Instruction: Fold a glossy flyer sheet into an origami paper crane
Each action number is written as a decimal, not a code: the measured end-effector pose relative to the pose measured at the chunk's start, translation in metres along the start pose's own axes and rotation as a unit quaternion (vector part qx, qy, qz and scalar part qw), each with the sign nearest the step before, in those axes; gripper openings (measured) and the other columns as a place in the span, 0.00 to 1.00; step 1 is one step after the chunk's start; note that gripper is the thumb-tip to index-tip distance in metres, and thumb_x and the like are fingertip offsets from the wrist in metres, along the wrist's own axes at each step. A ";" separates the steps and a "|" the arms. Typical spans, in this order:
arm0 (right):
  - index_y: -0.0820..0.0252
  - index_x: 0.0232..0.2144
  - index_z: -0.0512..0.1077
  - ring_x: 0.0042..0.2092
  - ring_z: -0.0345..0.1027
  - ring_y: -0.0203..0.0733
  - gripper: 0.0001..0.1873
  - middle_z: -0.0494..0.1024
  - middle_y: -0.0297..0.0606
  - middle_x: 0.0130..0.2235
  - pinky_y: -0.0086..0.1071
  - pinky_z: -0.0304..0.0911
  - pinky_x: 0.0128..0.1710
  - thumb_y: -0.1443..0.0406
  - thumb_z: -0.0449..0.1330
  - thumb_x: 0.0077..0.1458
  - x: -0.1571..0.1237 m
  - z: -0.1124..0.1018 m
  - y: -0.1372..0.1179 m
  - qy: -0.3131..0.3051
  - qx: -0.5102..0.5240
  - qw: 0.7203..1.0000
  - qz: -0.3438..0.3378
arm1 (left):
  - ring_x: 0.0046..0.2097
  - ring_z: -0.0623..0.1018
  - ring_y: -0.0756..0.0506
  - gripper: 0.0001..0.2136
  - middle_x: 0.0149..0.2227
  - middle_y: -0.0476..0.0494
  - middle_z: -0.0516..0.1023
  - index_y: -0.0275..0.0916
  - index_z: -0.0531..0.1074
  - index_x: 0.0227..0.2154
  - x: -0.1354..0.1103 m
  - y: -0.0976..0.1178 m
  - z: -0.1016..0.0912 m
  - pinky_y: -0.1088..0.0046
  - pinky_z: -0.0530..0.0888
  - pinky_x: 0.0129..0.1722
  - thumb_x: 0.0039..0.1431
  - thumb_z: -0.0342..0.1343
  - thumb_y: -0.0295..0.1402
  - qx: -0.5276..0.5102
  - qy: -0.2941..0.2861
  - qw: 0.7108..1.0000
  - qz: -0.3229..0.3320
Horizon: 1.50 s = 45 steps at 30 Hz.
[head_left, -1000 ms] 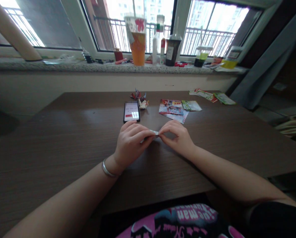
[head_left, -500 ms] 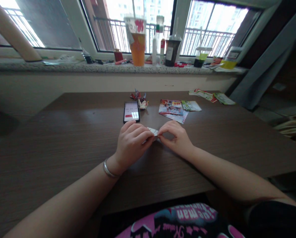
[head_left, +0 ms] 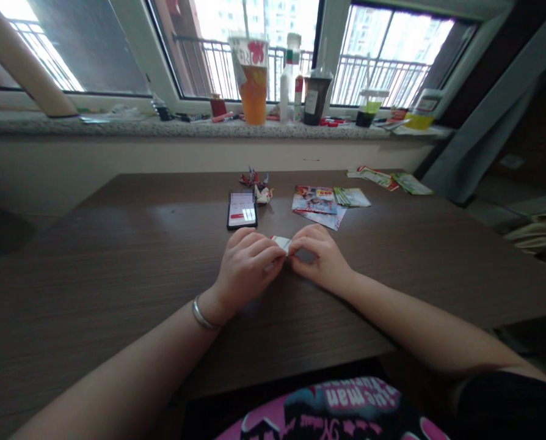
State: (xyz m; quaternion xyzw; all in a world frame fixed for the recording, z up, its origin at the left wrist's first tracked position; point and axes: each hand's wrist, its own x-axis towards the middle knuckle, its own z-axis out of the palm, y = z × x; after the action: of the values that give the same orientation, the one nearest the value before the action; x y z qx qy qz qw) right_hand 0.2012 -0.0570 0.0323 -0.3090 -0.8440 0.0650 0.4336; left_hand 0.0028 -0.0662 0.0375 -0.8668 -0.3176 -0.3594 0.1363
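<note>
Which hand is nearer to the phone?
Left. The left hand is just on the near side of the smartphone; the right hand is farther off, to its right.

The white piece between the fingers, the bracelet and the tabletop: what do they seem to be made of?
The white piece: probably matte paper, thin and straight-edged. The bracelet: likely metal, silvery and smooth, given its bright highlights. The tabletop: wood or wood-look laminate, softly glossy, by its grain streaks and pale reflection.
</note>
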 end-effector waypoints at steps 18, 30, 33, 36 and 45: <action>0.57 0.26 0.71 0.37 0.66 0.40 0.05 0.74 0.34 0.31 0.36 0.61 0.42 0.72 0.61 0.47 -0.001 0.001 0.006 -0.015 -0.024 0.999 0.026 | 0.32 0.73 0.48 0.04 0.28 0.49 0.75 0.39 0.69 0.26 -0.004 -0.005 0.007 0.66 0.69 0.41 0.54 0.58 0.26 -0.077 0.050 0.995 -0.027; 0.57 0.29 0.72 0.38 0.68 0.40 0.05 0.75 0.34 0.32 0.37 0.63 0.42 0.71 0.60 0.51 -0.005 0.002 0.019 0.003 0.046 0.997 0.054 | 0.33 0.73 0.48 0.04 0.28 0.48 0.75 0.39 0.70 0.26 -0.004 -0.005 0.006 0.68 0.69 0.38 0.56 0.56 0.26 -0.132 0.051 0.984 -0.108; 0.58 0.29 0.72 0.37 0.68 0.40 0.03 0.74 0.35 0.32 0.36 0.63 0.41 0.70 0.60 0.52 -0.006 0.002 0.022 0.034 0.056 0.996 0.068 | 0.33 0.73 0.48 0.05 0.28 0.48 0.74 0.39 0.69 0.26 -0.003 -0.005 0.005 0.69 0.69 0.36 0.56 0.55 0.26 -0.161 0.061 0.974 -0.150; 0.58 0.29 0.71 0.36 0.68 0.40 0.03 0.74 0.35 0.31 0.36 0.62 0.41 0.70 0.60 0.53 -0.006 0.001 0.022 0.046 0.049 0.995 0.073 | 0.32 0.73 0.48 0.05 0.28 0.48 0.74 0.38 0.69 0.26 -0.004 -0.006 0.005 0.70 0.69 0.35 0.56 0.55 0.27 -0.167 0.061 0.970 -0.164; 0.56 0.31 0.72 0.36 0.66 0.40 0.04 0.73 0.34 0.31 0.35 0.61 0.40 0.70 0.61 0.52 -0.006 0.000 0.013 0.003 -0.011 1.000 0.027 | 0.33 0.73 0.48 0.03 0.29 0.49 0.76 0.40 0.71 0.28 -0.005 -0.010 0.010 0.68 0.69 0.38 0.57 0.58 0.28 -0.116 0.059 0.990 -0.061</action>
State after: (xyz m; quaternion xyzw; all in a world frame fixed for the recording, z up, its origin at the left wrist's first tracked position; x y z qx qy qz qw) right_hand 0.2096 -0.0501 0.0235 -0.3372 -0.8346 0.0663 0.4306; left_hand -0.0014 -0.0561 0.0269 -0.8327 -0.3177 -0.4524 0.0310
